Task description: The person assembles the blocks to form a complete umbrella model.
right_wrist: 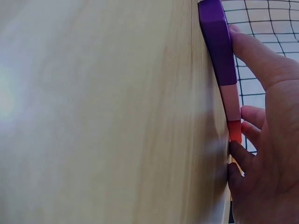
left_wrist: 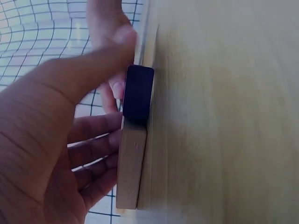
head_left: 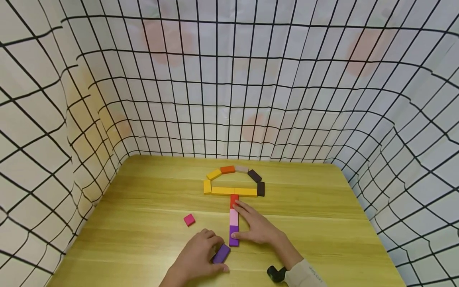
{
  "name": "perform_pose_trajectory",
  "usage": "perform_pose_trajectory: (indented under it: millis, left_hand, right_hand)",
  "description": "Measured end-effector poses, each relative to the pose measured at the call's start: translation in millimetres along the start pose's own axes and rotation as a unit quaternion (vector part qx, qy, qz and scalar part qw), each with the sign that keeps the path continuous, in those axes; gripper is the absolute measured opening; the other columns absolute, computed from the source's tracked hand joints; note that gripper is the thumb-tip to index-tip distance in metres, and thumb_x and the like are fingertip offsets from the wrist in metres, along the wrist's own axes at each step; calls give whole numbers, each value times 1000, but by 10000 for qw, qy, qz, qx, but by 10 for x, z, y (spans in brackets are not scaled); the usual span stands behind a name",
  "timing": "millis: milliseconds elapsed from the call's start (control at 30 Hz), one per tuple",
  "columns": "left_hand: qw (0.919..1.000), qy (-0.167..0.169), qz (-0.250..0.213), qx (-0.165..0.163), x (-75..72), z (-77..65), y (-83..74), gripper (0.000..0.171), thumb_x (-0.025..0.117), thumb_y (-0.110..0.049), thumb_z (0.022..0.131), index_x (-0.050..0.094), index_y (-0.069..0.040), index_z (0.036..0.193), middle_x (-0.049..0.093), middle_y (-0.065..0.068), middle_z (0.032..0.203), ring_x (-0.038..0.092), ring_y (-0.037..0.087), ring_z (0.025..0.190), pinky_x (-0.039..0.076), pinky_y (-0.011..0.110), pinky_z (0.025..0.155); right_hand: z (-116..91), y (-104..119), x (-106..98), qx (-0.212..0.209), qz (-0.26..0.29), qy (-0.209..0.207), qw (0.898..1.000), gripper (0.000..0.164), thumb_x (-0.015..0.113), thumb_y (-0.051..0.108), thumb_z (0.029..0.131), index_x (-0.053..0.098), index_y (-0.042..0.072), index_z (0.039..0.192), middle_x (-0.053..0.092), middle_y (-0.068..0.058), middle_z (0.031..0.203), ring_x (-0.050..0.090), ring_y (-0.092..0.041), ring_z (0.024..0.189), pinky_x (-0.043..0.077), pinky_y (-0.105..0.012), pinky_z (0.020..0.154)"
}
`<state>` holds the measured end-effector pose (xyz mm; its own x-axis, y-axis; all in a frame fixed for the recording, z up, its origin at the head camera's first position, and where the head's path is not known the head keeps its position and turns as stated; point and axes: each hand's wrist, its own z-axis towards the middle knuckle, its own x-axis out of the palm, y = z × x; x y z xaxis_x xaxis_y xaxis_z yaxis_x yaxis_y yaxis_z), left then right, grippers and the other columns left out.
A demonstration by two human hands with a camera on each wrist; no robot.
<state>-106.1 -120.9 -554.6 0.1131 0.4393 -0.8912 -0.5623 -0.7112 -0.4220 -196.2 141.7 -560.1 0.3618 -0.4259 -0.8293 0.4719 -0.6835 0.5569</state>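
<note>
A loose purple block (head_left: 222, 254) lies slanted on the table, with my left hand (head_left: 196, 255) around it. The left fingers reach along its far side, and the thumb stretches past its near end, apart from it. Up the table runs a column of a purple block (head_left: 234, 241), a pink block (head_left: 234, 217) and a red block (head_left: 234, 198). My right hand (head_left: 261, 228) rests along this column, thumb on the purple block and fingertips at the red one. In the right wrist view its fingers are loosely spread beside the column (right_wrist: 229, 100).
Two long yellow blocks (head_left: 223, 191) lie end to end above the column. Over them arches a ring of yellow, orange (head_left: 227, 170), pale pink and black blocks (head_left: 261, 189). A magenta block (head_left: 189, 220) lies left of the column. Black wire mesh (head_left: 229, 107) encloses the wooden table.
</note>
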Motion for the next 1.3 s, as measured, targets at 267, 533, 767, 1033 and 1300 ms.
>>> perform_pose_trajectory:
  millis: [267,533,767,1033,1300]
  left_hand:
    - [9994,-4,-217,-285,-19,-3,2,35,85,-42,79,77,-17,102,68,-13,91,54,3,88,51,20,76]
    - [9977,-454,-369,-331,-60,-20,-3,26,84,-33,78,77,-18,99,65,-15,87,53,2,86,51,20,75]
    - [9888,-136,-1370,-569,-105,8,-112,25,84,-24,80,78,-14,102,65,-13,88,56,-3,76,50,15,68]
    - [9872,67,-1479,-585,-71,32,-226,33,83,-22,78,77,-8,108,66,-9,88,56,-3,75,49,13,67]
    - [9854,369,-1426,-849,-24,52,-285,34,83,-23,79,78,-8,110,62,-10,88,53,-1,73,46,14,64]
  right_hand:
    - [0,-3,-2,-14,43,11,10000,99,66,73,86,30,22,164,19,5,173,24,-27,158,34,-54,123]
    - [-12,-7,-4,56,119,52,9999,100,66,73,87,29,22,164,18,7,173,23,-28,159,33,-56,123]
    - [-13,-6,-3,-5,151,0,9999,100,66,73,86,30,22,164,18,7,173,22,-28,159,33,-56,123]
    - [-11,-3,1,-30,200,-8,9998,101,66,73,86,28,22,165,17,4,174,21,-30,159,33,-59,122]
    - [-5,-11,2,-72,151,-24,9999,100,66,73,87,29,21,165,18,3,174,22,-29,159,33,-58,122]
